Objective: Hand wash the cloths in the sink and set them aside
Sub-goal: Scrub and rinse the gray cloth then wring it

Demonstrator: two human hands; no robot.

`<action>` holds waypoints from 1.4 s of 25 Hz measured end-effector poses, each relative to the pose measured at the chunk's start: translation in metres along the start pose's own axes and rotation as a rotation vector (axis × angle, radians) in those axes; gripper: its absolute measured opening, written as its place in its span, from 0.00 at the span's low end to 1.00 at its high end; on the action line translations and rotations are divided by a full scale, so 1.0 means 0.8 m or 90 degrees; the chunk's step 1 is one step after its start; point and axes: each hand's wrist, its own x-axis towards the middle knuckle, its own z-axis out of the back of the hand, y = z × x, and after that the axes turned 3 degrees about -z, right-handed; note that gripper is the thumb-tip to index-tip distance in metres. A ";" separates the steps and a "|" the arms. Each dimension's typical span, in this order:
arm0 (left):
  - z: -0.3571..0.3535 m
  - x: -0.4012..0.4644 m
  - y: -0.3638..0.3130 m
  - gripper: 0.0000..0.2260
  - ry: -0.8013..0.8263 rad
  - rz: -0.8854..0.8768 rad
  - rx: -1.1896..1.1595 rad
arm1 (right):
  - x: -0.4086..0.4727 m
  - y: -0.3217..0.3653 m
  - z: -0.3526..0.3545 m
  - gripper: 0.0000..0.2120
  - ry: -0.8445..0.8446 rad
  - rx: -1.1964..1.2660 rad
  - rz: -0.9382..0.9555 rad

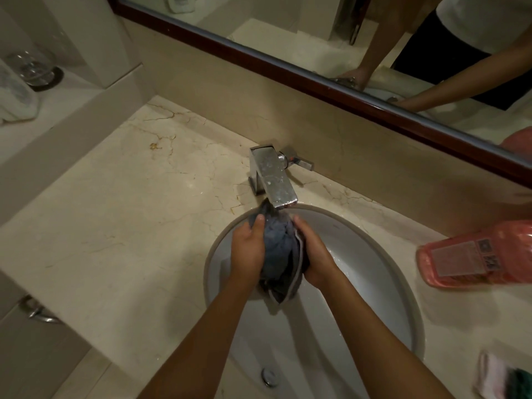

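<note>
Grey-blue bunched cloth [277,249]: mid-wash under chrome tap [273,180], gripped by left hand [249,249] and right hand [312,254]; folded cloths [503,378] wait on worktop.

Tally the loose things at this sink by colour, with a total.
Grey: 1, the cloth held in both hands
Pink: 1, the bottle
White and green: 1, the folded cloths
Clear: 1, the glass
Total: 4

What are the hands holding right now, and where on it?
Both hands grip one bunched grey cloth under the faucet: left hand on its left side, right hand on its right, over the sink.
</note>
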 end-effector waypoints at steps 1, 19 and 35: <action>0.003 0.002 -0.005 0.15 0.007 -0.007 -0.038 | 0.003 -0.003 0.005 0.17 -0.016 -0.022 0.037; 0.043 0.014 0.010 0.13 0.195 0.148 -0.275 | 0.013 0.002 -0.001 0.20 0.083 0.362 -0.044; 0.044 0.013 -0.008 0.12 0.161 0.163 -0.344 | 0.001 0.007 -0.005 0.15 0.050 0.186 -0.048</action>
